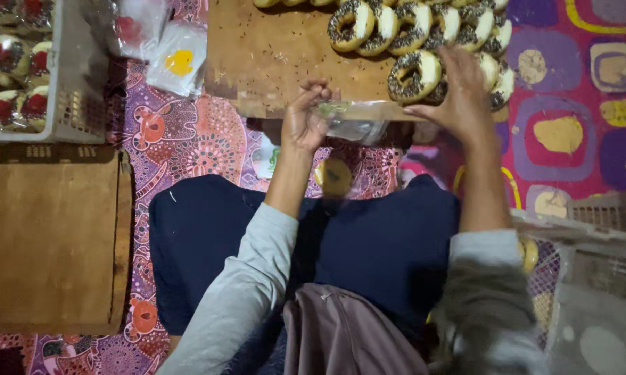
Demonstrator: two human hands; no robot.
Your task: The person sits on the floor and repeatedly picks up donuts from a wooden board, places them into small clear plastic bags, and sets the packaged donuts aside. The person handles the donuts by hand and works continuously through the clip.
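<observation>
My left hand (305,118) pinches one end of a small clear plastic bag (355,119) at the near edge of a wooden board (271,55). My right hand (455,94) holds the bag's other end and rests against a chocolate-sprinkled ring doughnut (414,76). Several more sprinkled doughnuts (424,24) stand in rows on the board's far right part. Loose sprinkles dot the board. Both forearms wear grey sleeves above my dark blue lap.
A grey crate (77,76) at the left holds bagged doughnuts with red topping. Plastic bags (167,48) lie beside it. A second wooden board (49,236) sits at the lower left. Another crate (591,278) stands at the lower right on the patterned mat (188,139).
</observation>
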